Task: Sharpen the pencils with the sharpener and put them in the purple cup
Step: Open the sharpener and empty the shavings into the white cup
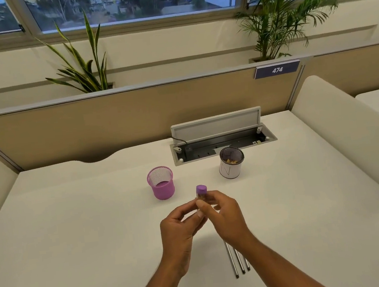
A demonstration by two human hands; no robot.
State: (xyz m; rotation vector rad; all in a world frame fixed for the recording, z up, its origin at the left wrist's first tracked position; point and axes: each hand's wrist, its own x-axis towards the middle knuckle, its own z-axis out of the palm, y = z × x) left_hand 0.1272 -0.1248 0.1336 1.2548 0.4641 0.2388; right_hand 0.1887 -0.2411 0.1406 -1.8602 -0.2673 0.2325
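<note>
Both hands meet above the middle of the white desk (75,225); the left hand (181,226) and the right hand (226,214) pinch the sharpener (201,192) together, fingertips closed on its lower body, its purple cap standing up above them; whether a pencil is in it cannot be told; three pencils (237,260) lie side by side on the desk under the right wrist, partly hidden by it; the purple cup (161,183), a mesh one, stands upright just beyond and left of the hands, nothing in it; a white-wrapped mesh cup (231,165) stands to the right, brownish bits inside, near the open cable tray (221,140)
</note>
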